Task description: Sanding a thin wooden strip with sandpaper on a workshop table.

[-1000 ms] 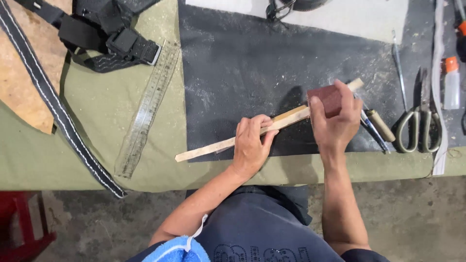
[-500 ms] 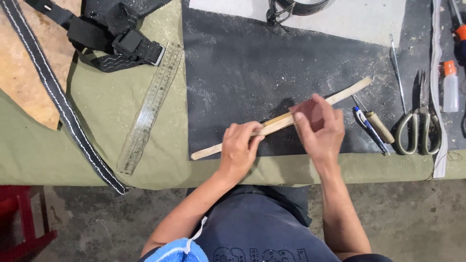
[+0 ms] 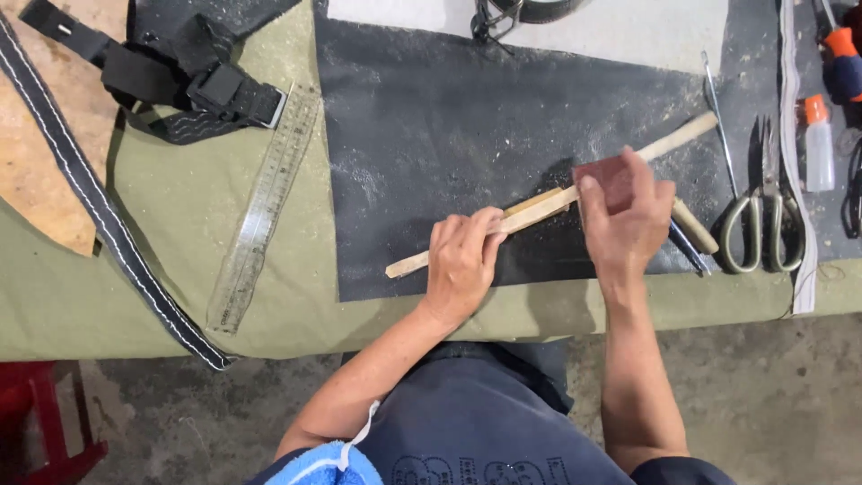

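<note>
Left hand (image 3: 462,260) presses down on the wooden strip (image 3: 539,208), fingers curled over its middle, pinning it to the dark mat (image 3: 431,126). The strip runs at a slant, low left to high right, its far end poking out past the right hand (image 3: 624,220). That right hand is clamped around a reddish-brown sanding block (image 3: 603,178), set right on the strip's upper stretch. Hands are apart, strip bridging between them. Scissors (image 3: 759,224) lie just right; a clear ruler (image 3: 260,216) sits well left on the green cloth (image 3: 180,224).
</note>
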